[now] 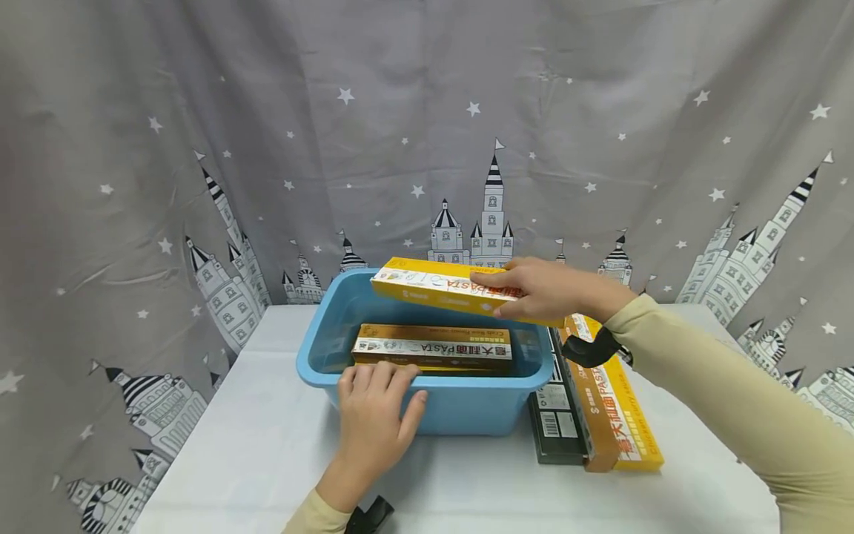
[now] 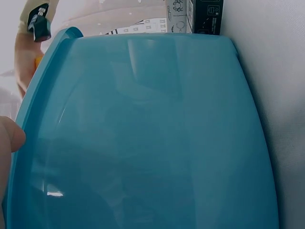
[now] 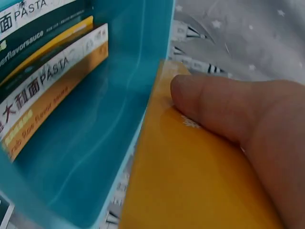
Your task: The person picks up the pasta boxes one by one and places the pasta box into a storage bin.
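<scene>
Head view: yellow pasta box [image 1: 430,287] clamped in right hand [image 1: 543,288], held tilted above blue bin [image 1: 440,406], left end higher, right end past the bin's right side. Cannot tell whether touching the rim. Left hand [image 1: 373,419] well apart from the right, hooked by the fingers over the front rim, thumb spread outside. Inside the bin, brown pasta box [image 1: 434,350], with a yellow edge [image 1: 460,370] showing beneath. Right of the bin, side by side on white table [image 1: 233,415]: dark box [image 1: 557,441], orange-brown box [image 1: 596,415] and second yellow box [image 1: 634,423]. Behind, grey curtain [image 1: 387,67] printed with stars and castles.

Left wrist view: mostly smooth outer wall of the bin; at the left edge, one digit's tip against the rim. Upper left, right forearm with black wrist strap [image 2: 40,27]. At the top, past the bin, end of the dark box.

Right wrist view: right thumb [image 3: 205,98] laid on the plain yellow face of the held box; other fingers hidden. At left, inside the bin, dark green box [image 3: 45,27] and orange-and-white box [image 3: 57,78], close together.
</scene>
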Available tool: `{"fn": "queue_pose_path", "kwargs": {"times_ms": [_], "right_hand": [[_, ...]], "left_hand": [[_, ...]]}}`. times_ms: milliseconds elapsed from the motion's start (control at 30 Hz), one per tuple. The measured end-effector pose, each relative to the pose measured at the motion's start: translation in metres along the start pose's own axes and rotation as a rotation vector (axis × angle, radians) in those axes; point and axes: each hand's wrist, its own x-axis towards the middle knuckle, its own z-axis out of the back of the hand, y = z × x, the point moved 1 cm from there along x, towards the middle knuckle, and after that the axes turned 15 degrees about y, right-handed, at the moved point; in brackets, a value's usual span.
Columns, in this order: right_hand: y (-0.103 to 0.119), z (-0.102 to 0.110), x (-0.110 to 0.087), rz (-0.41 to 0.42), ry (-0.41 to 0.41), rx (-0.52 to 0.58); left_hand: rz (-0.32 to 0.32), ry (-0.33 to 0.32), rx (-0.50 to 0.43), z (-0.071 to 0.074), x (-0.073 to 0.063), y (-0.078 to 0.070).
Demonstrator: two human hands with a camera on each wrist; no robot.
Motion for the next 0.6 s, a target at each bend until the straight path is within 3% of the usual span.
{"fn": "queue_pose_path", "kwargs": {"times_ms": [167, 600], "right_hand": [[0.017, -0.001, 0.022, 0.048, 0.048, -0.060], [0.041, -0.020, 0.071, 0.021, 0.176, -0.189]], "left_hand": [[0.016, 0.016, 0.000, 0.002, 0.000, -0.001], [0.022, 0.031, 0.005, 0.001, -0.001, -0.002]]}}
